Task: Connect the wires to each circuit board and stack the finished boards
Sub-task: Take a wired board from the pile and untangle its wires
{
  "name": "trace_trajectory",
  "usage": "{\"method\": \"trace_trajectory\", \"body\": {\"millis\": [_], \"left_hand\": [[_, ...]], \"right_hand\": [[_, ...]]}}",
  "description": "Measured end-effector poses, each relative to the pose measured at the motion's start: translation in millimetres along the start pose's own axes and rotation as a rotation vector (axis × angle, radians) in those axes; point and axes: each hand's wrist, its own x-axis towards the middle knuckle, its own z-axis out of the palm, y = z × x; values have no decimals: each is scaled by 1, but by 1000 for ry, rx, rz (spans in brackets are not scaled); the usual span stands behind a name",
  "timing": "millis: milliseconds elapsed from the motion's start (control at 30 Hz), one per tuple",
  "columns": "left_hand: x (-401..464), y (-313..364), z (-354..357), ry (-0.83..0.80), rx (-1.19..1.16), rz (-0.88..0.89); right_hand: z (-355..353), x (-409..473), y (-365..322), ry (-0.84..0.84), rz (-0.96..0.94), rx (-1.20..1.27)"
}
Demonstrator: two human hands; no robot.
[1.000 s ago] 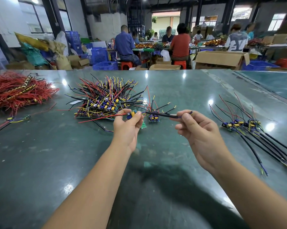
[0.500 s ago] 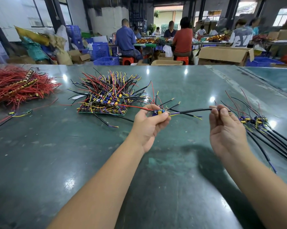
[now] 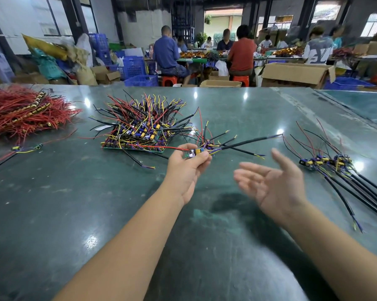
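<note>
Your right hand (image 3: 274,187) has let go of the black wire (image 3: 250,141) and hangs open and empty, while your left hand (image 3: 188,168) still pinches the small circuit board (image 3: 197,152) above the table (image 3: 52,213), so carry it level to the finished row (image 3: 326,160) on your right.

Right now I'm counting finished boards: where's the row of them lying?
In the head view, the finished boards lie on the green table at far right, beyond the open right hand.
</note>
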Motion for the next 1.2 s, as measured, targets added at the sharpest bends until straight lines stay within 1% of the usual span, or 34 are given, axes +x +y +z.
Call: {"method": "trace_trajectory", "body": {"millis": [33, 67, 133, 167, 200, 233, 267, 333, 367, 433, 500, 600, 667, 733, 833, 900, 1000, 1067, 1133, 1200], "left_hand": [[1, 1, -1, 9, 8, 10], [1, 1, -1, 10, 26, 13], [1, 0, 0, -24, 71, 8], [-1, -1, 0, -62, 90, -2], [-2, -2, 1, -107, 109, -15], [-3, -3, 2, -152, 131, -29], [-4, -3, 4, -188, 151, -41], [-6, -4, 5, -225, 177, -55], [-6, -5, 5, -225, 190, -56], [-6, -4, 5, -206, 234, -43], [-5, -3, 3, -166, 285, -23], [-1, -3, 2, -90, 329, 35], [2, -2, 1, -34, 307, 73], [7, 4, -5, 60, 241, 112], [17, 19, -21, 218, 122, 163], [22, 24, -30, 276, 93, 175], [25, 25, -34, 316, 88, 167], [27, 24, -36, 332, 92, 161], [28, 23, -36, 315, 103, 152], [28, 22, -35, 242, 105, 128]], "right_hand": [[5, -3, 7, -40, -82, -155], [8, -5, 13, -68, -292, -360], [10, -8, 22, -68, -835, -906], [7, -5, 24, -32, -1030, -1144], [4, -2, 24, 12, -1134, -1313], [0, 1, 24, 63, -1146, -1414], [-3, 3, 23, 98, -1069, -1467], [-7, 5, 20, 57, -831, -1447], [-10, 6, 20, 11, -765, -1407], [-12, 6, 21, -35, -774, -1342], [-10, 5, 20, -22, -811, -1318], [-9, 6, 20, -4, -790, -1292], [-11, 7, 21, -16, -769, -1276], [-13, 10, 22, -18, -753, -1260], [-20, 15, 17, 37, -691, -1222], [-23, 16, 14, 39, -661, -1223], [-22, 16, 13, 13, -640, -1245], [-20, 17, 15, 31, -639, -1257], [-20, 19, 16, 96, -666, -1253], [-22, 19, 15, 186, -698, -1241]]}}
